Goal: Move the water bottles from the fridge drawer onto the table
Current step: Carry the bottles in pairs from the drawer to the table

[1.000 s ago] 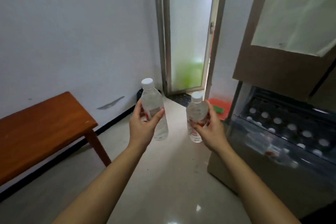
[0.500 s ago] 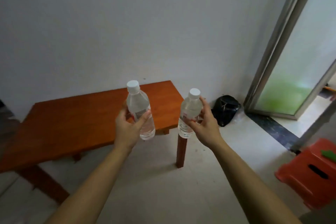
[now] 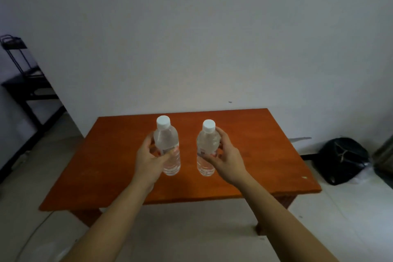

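Two clear plastic water-filled bottles, left bottle (image 3: 168, 149) and right bottle (image 3: 206, 151), stand upright over the orange wooden counter (image 3: 265, 155). Left hand (image 3: 150, 162) and right hand (image 3: 228, 160) each keep a grip clamped on one. Black bag (image 3: 343, 160) sits at three o'clock.

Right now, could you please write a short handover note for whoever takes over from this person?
Left hand: grips a clear plastic water bottle with a white cap, upright.
Right hand: grips a second clear bottle, upright.
Both are over the orange-brown wooden table; contact with the top cannot be told.
Left: set down, release. The fridge drawer is out of view.
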`<state>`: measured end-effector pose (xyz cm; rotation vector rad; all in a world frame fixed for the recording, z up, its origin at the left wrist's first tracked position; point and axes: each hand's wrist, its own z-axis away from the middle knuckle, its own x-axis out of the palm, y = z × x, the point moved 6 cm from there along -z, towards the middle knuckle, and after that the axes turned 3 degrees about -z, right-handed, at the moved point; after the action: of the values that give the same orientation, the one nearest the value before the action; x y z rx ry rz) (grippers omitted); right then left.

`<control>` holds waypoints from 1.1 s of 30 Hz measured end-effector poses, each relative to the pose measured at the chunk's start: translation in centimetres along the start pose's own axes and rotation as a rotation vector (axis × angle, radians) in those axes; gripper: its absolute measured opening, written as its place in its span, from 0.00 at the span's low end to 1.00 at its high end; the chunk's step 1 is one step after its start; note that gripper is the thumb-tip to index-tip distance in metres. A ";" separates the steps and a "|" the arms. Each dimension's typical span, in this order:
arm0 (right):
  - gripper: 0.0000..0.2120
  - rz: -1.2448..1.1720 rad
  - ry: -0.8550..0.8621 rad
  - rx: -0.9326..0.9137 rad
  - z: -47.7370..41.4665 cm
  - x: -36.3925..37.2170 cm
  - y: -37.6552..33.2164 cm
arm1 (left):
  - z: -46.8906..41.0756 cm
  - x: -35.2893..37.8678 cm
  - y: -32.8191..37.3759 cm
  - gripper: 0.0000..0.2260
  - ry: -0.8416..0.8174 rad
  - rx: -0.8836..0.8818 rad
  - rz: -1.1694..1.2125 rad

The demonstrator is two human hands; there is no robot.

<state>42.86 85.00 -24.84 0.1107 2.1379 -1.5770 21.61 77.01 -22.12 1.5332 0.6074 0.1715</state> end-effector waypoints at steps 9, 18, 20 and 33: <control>0.37 -0.003 -0.092 -0.059 -20.9 7.0 -0.4 | -19.0 -4.1 -1.3 0.34 0.086 -0.004 -0.062; 0.36 -0.024 -0.193 0.019 -33.7 16.7 2.5 | -33.4 -9.7 -8.1 0.31 0.139 -0.042 -0.122; 0.36 -0.010 -0.211 0.060 -35.9 19.0 3.9 | -36.7 -10.3 -10.6 0.31 0.116 -0.071 -0.140; 0.33 0.167 -0.270 0.200 -48.1 28.8 12.7 | -54.1 -8.7 -22.9 0.36 -0.065 -0.198 -0.301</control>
<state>6.02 127.28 -37.37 0.1295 1.7191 -1.6040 -17.16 119.18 -37.82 1.2363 0.7387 -0.0468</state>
